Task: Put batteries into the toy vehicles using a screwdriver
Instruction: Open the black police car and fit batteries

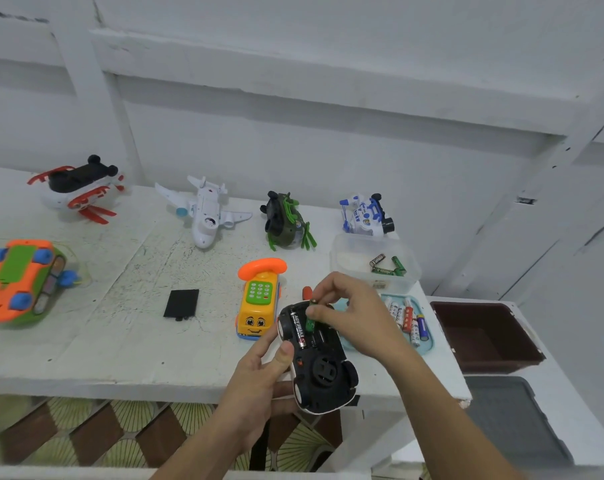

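Grips upturned car (323, 372) at lower centre in curled left hand (259, 379). Shows one battery (298, 329) seated underneath. Just right, pinches green battery (310, 324) in right hand (356, 313) fingertips, long axis parallel, above empty slot (317, 338).

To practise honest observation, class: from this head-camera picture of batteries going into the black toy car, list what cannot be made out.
- Head view: the right hand covers all but the tip of an orange handle; the tool is unclear.
- Its fingers hide most of the green battery in the black car.
- Labels on batteries in the blue tray are too small.
- The orange toy is cut by the left edge.
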`<move>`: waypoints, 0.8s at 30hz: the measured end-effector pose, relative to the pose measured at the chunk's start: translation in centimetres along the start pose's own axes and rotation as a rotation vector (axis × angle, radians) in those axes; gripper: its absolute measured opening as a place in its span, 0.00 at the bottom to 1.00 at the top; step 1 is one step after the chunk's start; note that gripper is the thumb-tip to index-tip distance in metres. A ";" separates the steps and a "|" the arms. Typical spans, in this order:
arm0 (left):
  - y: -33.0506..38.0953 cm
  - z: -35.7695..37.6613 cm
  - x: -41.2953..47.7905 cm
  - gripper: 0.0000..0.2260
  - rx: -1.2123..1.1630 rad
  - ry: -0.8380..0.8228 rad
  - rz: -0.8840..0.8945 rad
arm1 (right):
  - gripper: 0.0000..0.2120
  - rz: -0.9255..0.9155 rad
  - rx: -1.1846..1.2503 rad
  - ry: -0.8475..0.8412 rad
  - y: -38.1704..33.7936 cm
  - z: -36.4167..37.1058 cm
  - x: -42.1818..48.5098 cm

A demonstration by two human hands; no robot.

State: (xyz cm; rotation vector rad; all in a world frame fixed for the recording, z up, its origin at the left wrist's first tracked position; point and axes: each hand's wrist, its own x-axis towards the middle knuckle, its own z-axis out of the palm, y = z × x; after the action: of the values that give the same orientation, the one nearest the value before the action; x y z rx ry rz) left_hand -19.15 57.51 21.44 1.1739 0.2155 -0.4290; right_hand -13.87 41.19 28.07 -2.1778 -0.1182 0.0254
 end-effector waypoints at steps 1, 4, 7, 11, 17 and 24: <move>0.0 0.0 0.0 0.25 0.001 0.000 0.001 | 0.07 -0.019 -0.029 0.009 0.3 0.2 -0.1; 0.1 0.0 0.0 0.25 0.001 -0.002 0.005 | 0.07 -0.083 -0.064 0.018 0.7 0.6 -0.3; 0.0 0.1 0.1 0.26 0.003 -0.004 0.007 | 0.08 -0.123 -0.050 0.010 0.8 0.9 -0.4; 0.3 0.3 0.1 0.26 -0.002 -0.018 0.016 | 0.05 -0.076 0.135 -0.016 1.3 1.1 -0.6; 0.6 0.4 0.0 0.20 0.011 -0.012 0.021 | 0.06 0.011 0.326 -0.043 1.5 1.5 -0.6; 0.4 0.6 0.2 0.19 0.009 -0.009 0.005 | 0.10 0.184 0.553 -0.111 1.7 -0.2 -0.1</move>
State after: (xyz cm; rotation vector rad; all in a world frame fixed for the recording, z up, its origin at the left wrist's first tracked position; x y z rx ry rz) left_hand -18.83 57.07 21.96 1.1805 0.2029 -0.4313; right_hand -13.84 40.04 26.77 -1.6278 0.0266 0.2544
